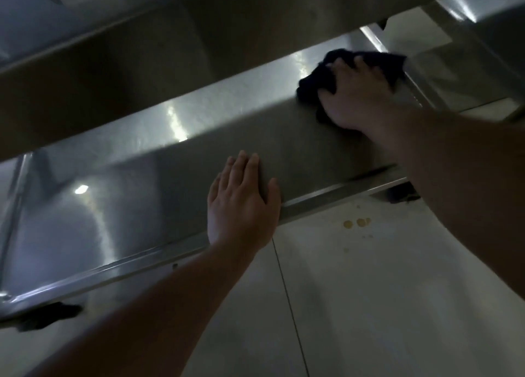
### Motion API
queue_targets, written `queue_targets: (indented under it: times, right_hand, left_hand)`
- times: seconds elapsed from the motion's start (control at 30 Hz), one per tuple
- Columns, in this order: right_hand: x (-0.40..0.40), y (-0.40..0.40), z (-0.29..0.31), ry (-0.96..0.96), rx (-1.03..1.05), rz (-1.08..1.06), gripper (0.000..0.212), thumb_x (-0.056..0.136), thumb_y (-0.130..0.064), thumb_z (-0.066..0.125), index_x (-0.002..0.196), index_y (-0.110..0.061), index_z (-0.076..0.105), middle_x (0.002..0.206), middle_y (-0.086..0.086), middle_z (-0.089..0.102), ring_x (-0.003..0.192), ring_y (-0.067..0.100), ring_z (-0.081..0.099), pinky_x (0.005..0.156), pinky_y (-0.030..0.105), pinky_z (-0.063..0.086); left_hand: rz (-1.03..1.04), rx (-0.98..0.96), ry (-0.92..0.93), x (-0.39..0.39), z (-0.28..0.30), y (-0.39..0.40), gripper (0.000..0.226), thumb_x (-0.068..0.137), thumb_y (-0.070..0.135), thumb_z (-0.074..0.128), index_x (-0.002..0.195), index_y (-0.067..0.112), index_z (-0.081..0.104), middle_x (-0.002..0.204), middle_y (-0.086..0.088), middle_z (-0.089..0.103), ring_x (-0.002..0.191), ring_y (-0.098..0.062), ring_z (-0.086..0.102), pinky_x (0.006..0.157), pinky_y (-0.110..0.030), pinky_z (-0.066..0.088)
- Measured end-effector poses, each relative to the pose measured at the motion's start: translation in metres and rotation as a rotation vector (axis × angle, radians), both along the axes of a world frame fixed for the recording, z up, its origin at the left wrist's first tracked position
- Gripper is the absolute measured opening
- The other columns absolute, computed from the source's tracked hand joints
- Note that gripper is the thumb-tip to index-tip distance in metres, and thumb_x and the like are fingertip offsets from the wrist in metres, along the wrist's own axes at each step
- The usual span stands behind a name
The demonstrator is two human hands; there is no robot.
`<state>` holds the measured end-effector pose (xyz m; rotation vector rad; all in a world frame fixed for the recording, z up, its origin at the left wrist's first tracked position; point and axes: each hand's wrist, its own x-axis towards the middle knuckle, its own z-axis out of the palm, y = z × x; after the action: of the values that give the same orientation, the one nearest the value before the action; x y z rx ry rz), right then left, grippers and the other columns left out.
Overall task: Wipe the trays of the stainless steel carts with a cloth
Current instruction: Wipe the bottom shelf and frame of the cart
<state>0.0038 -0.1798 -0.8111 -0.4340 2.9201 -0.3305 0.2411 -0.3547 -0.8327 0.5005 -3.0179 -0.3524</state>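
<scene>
A stainless steel cart's lower tray [119,138] runs diagonally across the head view, its outer side wall facing me. My right hand [352,98] presses a dark cloth [321,76] onto the tray's top edge near its far right end, fingers spread and curled over the bunched fabric. My left hand [241,197] lies flat against the tray's side wall near the middle, fingers straight and together, thumb at the bottom rim. An upper tray [142,41] hangs above and hides much of the lower tray's inside.
Pale tiled floor [355,291] lies below the cart, with a few yellowish spots [358,222]. Dark caster wheels show under the cart at lower left [48,315] and at right [400,196]. Another steel cart's edge [466,64] stands at the right.
</scene>
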Motion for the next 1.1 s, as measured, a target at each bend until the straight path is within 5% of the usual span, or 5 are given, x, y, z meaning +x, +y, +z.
queue_targets:
  times: [0.2,0.33,0.57,0.9,1.1]
  right_hand:
    - [0.075,-0.025,-0.018,-0.003,-0.045,0.529,0.073,0.098,-0.067,0.025,0.163,-0.033,0.022,0.17,-0.014,0.018,0.158,0.016,0.007,0.126,0.042,0.007]
    - [0.112,0.009,-0.024,0.026,-0.048,0.501,0.08,0.092,-0.076,0.02,0.162,-0.037,0.024,0.168,-0.018,0.021,0.158,0.012,0.007,0.125,0.04,0.006]
    - [0.155,0.013,-0.002,-0.093,-0.019,0.509,0.103,0.079,-0.095,0.017,0.163,-0.035,0.017,0.17,-0.017,0.013,0.158,0.011,-0.001,0.128,0.04,0.007]
    - [0.222,-0.043,0.01,-0.078,-0.208,0.594,0.058,0.093,-0.031,0.074,0.147,-0.034,0.053,0.152,-0.009,0.053,0.151,0.014,0.034,0.12,0.036,0.031]
    - [0.264,-0.061,0.064,-0.331,-0.44,0.549,0.034,0.091,-0.003,0.069,0.083,-0.034,0.08,0.102,-0.019,0.075,0.1,-0.001,0.07,0.091,0.03,0.055]
  left_hand:
    - [0.06,0.248,0.111,0.005,0.01,-0.001,0.051,0.109,0.041,0.039,0.156,0.023,0.032,0.158,-0.002,0.039,0.146,-0.024,0.041,0.124,-0.043,0.031]
    - [0.114,0.349,0.131,0.006,0.018,-0.007,0.04,0.105,0.029,0.048,0.143,0.017,0.046,0.142,-0.005,0.049,0.132,-0.028,0.049,0.116,-0.046,0.036]
    - [-0.011,0.083,0.019,0.029,0.039,-0.03,0.055,0.101,0.041,0.048,0.152,0.02,0.039,0.15,-0.005,0.048,0.142,-0.025,0.042,0.122,-0.044,0.027]
    - [-0.052,-0.025,-0.043,0.101,0.04,-0.08,0.054,0.103,0.043,0.043,0.15,0.019,0.046,0.15,-0.003,0.052,0.139,-0.025,0.047,0.122,-0.044,0.03]
    - [-0.053,0.002,-0.284,0.158,0.08,-0.093,0.057,0.104,0.047,0.041,0.155,0.022,0.041,0.156,-0.001,0.047,0.143,-0.023,0.042,0.119,-0.042,0.03]
